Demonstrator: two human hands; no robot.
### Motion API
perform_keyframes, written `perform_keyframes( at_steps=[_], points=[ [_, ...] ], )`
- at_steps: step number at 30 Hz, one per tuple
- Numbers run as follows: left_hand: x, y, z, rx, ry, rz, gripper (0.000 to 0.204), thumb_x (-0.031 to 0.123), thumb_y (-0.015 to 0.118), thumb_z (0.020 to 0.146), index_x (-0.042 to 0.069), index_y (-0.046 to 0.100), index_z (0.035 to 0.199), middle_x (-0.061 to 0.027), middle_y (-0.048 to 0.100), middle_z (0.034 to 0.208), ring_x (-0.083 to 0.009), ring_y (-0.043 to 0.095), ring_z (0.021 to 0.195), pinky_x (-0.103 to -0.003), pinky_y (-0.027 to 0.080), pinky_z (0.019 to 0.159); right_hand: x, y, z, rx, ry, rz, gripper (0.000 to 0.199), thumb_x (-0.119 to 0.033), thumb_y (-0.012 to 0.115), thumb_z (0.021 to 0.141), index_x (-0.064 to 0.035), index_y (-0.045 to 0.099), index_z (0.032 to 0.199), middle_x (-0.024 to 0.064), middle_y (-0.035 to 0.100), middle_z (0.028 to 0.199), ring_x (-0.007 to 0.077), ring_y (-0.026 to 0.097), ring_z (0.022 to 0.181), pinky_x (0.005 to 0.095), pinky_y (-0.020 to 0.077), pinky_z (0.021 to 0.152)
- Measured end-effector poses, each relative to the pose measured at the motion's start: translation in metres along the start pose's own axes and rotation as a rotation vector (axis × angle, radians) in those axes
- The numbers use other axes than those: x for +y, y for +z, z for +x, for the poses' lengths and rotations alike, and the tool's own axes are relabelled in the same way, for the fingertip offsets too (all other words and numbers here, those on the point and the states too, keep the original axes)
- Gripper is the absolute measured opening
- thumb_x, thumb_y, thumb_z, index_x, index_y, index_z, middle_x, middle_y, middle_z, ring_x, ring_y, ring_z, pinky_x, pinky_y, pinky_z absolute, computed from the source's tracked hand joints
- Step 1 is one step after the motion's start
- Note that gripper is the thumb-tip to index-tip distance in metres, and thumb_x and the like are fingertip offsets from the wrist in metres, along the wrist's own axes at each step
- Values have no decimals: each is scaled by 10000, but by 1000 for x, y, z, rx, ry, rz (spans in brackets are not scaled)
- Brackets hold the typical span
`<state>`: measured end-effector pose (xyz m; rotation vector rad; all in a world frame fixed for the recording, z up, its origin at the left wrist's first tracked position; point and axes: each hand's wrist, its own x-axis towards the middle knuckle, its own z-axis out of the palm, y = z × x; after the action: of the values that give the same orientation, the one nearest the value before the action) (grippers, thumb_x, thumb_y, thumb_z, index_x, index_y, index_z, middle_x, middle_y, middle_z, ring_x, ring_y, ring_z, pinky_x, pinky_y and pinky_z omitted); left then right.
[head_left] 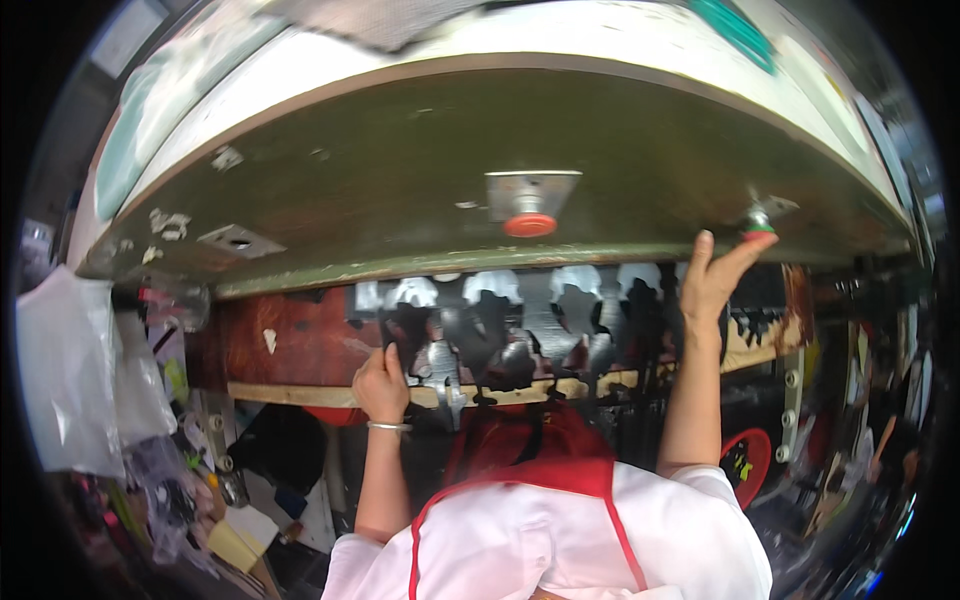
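Observation:
My right hand [712,285] reaches up with thumb and fingers apart. Its fingertips are at a push button [760,225] with a red cap and green ring, on the right of the green panel [400,140]. Lower left, my left hand [382,385] is closed with the thumb up, at the edge of a red-brown board [290,340]. A thin dark strip seems to rise from it, but what it grips is unclear. Between the hands, dark sheet-like pieces [515,340] with shiny silver patches lie across the board.
A red mushroom button [530,222] on a metal plate sits mid-panel, and a plate with a hole [240,240] is farther left. Clear plastic sheeting [65,370] hangs at the left. A red round container [745,465] stands below right. Clutter lines both sides.

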<state>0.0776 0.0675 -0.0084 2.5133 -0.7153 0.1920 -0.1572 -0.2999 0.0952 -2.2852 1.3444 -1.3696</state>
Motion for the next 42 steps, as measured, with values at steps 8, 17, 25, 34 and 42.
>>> perform_keyframes(
  at_steps=[8, 17, 25, 34, 42],
  points=[
    [-21, 2, -22, -88, -122, -196, 341, 291, 522, 985, -19, 655, 937, -229, 667, 814, -381, 624, 692, -439, 482, 644, 58, -121, -105, 168, 286, -38, 430, -166, 718, 856, 53, 587, 1202, 166, 672, 1062, 237, 661, 969, 336, 502, 875],
    [-6, -11, -35, 1, -49, -1, 462, 429, 450, 974, 42, 703, 984, -204, 694, 858, -439, 636, 760, -510, 493, 648, 116, -270, -100, 457, 460, 335, 114, -75, 618, 940, 20, 681, 932, 73, 704, 786, 117, 665, 691, 251, 545, 652],
    [-14, -2, -37, 165, -18, -13, 431, 407, 474, 964, 53, 706, 1039, -198, 704, 891, -431, 651, 763, -504, 511, 647, 157, -308, 92, 432, 72, 439, 125, -76, 644, 919, 16, 688, 992, 57, 712, 789, 103, 681, 753, 240, 535, 677],
    [17, 15, -48, 228, -373, -33, 533, 494, 501, 948, 15, 718, 1036, -201, 711, 939, -401, 664, 872, -462, 516, 772, 259, -284, 374, 371, -163, -157, 314, -302, 715, 836, -15, 725, 964, 155, 714, 961, 292, 684, 868, 361, 521, 763],
    [59, 14, -33, 218, -510, 45, 550, 507, 502, 943, 9, 718, 1032, -203, 711, 943, -401, 664, 878, -462, 515, 780, 295, -252, 454, -115, -196, -27, 311, -296, 748, 792, -43, 746, 974, 142, 722, 973, 279, 675, 904, 356, 507, 842]
  ],
)
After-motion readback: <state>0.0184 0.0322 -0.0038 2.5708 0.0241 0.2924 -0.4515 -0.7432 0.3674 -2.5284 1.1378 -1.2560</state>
